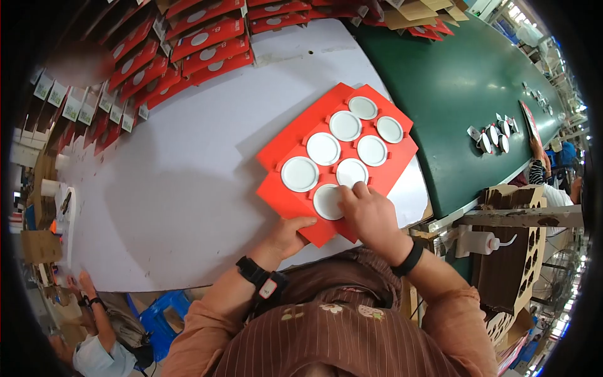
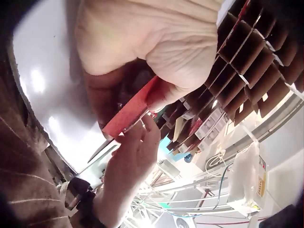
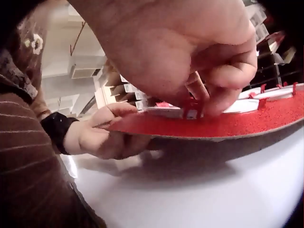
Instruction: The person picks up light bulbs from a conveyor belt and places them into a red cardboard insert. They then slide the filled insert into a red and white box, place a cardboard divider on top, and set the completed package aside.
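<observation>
A red card sheet (image 1: pixel 397 164) with several round white discs in two rows is held over the white table. My left hand (image 1: pixel 286 237) grips its near left edge, thumb on top and fingers underneath, as the right wrist view shows. My right hand (image 1: pixel 372 217) is over the near end, fingers curled at the right side of the nearest white disc (image 1: pixel 325 202). In the right wrist view its fingertips pinch a small red tab (image 3: pixel 192 110) beside that disc. Similar red tabs stand at the edges of the other discs.
Red printed cards (image 1: pixel 213 39) hang in rows at the back left. A green table (image 1: pixel 452 138) adjoins on the right, with small white-faced pieces (image 1: pixel 495 137) on it. Nearby are a white squeeze bottle (image 1: pixel 480 242), brown cardboard (image 1: pixel 502 270), and another person's arm (image 1: pixel 94 301) at lower left.
</observation>
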The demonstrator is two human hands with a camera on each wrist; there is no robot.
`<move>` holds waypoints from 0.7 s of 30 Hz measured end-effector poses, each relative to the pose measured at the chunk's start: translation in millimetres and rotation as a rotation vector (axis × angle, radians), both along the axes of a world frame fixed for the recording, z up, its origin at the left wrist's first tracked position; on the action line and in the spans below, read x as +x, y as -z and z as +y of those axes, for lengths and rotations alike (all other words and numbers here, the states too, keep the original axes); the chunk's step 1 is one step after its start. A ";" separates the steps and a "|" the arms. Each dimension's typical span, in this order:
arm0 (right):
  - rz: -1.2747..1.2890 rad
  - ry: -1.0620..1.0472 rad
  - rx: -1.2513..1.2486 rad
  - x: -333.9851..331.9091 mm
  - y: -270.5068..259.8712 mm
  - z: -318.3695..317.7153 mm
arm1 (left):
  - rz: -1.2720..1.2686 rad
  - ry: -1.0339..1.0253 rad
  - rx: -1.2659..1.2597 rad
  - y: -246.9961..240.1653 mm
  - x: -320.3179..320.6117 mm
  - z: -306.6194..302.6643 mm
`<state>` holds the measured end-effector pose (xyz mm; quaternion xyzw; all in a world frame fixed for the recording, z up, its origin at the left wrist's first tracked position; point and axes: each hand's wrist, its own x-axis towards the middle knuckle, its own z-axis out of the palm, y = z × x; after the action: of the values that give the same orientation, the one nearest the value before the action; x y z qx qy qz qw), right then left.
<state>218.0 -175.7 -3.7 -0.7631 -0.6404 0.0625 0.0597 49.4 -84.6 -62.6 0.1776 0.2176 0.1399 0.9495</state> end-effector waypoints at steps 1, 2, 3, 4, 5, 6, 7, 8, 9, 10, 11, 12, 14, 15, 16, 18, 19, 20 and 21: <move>-0.012 0.007 0.002 -1.2 -3.6 -5.3 | -0.012 0.007 0.002 1.3 1.4 -1.5; 0.003 -0.101 0.110 -2.4 -6.9 -11.3 | -0.028 -0.019 0.008 4.0 0.9 -1.3; 0.019 -0.209 0.215 -6.1 -8.9 -17.9 | -0.042 -0.044 0.014 6.5 0.0 -2.0; 0.089 -0.238 0.219 -13.4 -3.2 -24.9 | -0.052 -0.034 0.017 7.8 -1.2 -3.5; 0.106 -0.206 0.219 -18.0 2.1 -29.7 | 0.001 -0.002 -0.003 8.7 -3.3 -5.0; 0.123 -0.175 0.224 -20.0 5.2 -33.8 | 0.053 0.029 -0.018 10.1 -4.6 -8.3; 0.111 -0.171 0.239 -19.3 5.9 -38.6 | 0.056 0.008 -0.022 17.6 -3.3 -15.7; 0.154 -0.177 0.247 -17.2 6.4 -43.3 | 0.047 0.015 -0.003 15.8 -3.0 -21.0; 0.196 -0.183 0.256 -12.9 7.0 -44.9 | 0.061 0.036 0.001 13.0 -2.8 -24.5; 0.186 -0.175 0.269 -6.9 7.5 -45.7 | 0.077 0.058 0.000 9.6 -4.4 -28.3; 0.260 -0.129 0.296 1.0 7.6 -48.4 | 0.070 0.067 0.012 3.8 -7.9 -31.0; 0.332 -0.087 0.326 9.8 5.1 -49.3 | 0.035 0.171 -0.019 -3.9 -13.0 -30.0; 0.371 0.011 0.375 29.6 -1.2 -51.6 | 0.056 0.308 0.010 -11.1 -32.9 -23.8; 0.336 0.173 0.404 42.7 3.7 -53.9 | 0.216 0.402 0.065 -21.2 -44.7 -12.4; 0.303 0.332 0.432 56.1 9.0 -54.5 | 0.380 0.489 0.118 -32.3 -57.4 1.7; 0.526 0.551 0.388 81.2 19.6 -54.5 | 0.684 0.614 0.485 -44.4 -79.9 36.9; 0.530 0.616 0.387 92.0 26.6 -51.6 | 0.757 0.440 0.625 -43.7 -83.1 54.5; 0.529 0.613 0.390 99.6 35.1 -46.3 | 0.823 0.255 0.753 -42.2 -78.3 69.3; 0.568 0.679 0.386 107.8 43.5 -39.3 | 0.781 0.176 0.956 -45.9 -63.6 82.7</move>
<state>325.9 -215.0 -47.2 -0.8568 -0.3134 0.1256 0.3897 -14.2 -1.9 -16.8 0.6383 0.4467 0.0679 0.6232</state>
